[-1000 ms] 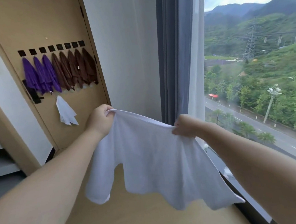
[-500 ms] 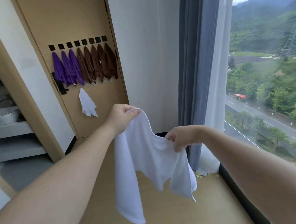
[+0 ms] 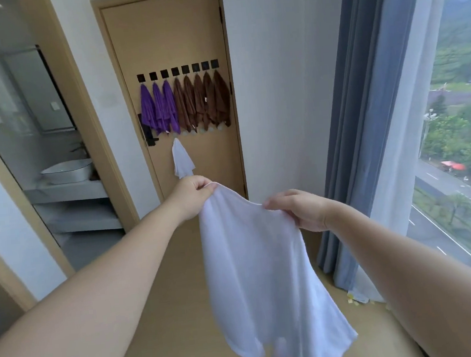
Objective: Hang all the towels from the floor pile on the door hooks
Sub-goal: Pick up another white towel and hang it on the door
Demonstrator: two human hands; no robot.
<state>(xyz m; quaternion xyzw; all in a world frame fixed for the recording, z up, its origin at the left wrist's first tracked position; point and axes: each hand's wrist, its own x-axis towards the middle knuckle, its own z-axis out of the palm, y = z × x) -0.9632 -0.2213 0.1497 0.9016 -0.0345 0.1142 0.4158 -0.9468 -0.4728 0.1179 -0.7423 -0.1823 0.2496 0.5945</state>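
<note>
Pinching soft white cloth towel [image 3: 261, 276] by top edge in left hand [image 3: 192, 194] and right hand [image 3: 298, 212], spread for hooking. Facing tan wooden door [image 3: 168, 35] (black square hooks [image 3: 175, 71] full)

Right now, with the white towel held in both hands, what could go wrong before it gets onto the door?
All eight black square hooks already carry purple towels or brown towels; aiming there may knock one off. The large white towel hangs long below the left hand and right hand; its tail could snag underfoot.
</note>
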